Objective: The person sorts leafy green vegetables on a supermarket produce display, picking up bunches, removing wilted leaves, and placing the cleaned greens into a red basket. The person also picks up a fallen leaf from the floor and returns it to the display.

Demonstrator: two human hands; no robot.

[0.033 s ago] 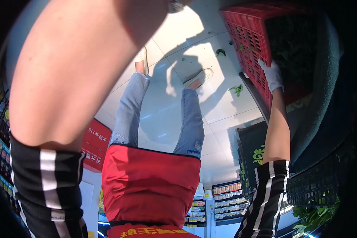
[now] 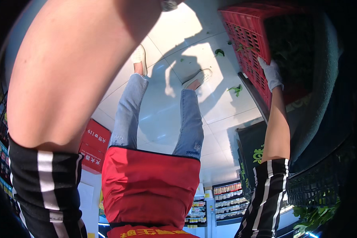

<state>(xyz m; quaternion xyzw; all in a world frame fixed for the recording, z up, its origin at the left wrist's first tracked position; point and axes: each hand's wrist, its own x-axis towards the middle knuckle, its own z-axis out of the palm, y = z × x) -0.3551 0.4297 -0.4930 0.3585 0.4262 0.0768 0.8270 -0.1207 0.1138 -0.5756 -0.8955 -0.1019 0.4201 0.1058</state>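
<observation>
The gloved right hand [image 2: 271,74] is gripping a red crate [image 2: 263,35] by its rim; the left hand is lying out of view, grip unknown.

One red crate [image 2: 248,39], two shoes [image 2: 203,75]

A head-worn fisheye looks down past a red apron [image 2: 150,178] to floor tiles [image 2: 158,119]. The left forearm [image 2: 67,75] (very close) looms largest.

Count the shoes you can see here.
2. The left shoe and the right shoe are both on the tiled floor, the right one nearer the red crate. Any in the dark edges would be hidden.
</observation>
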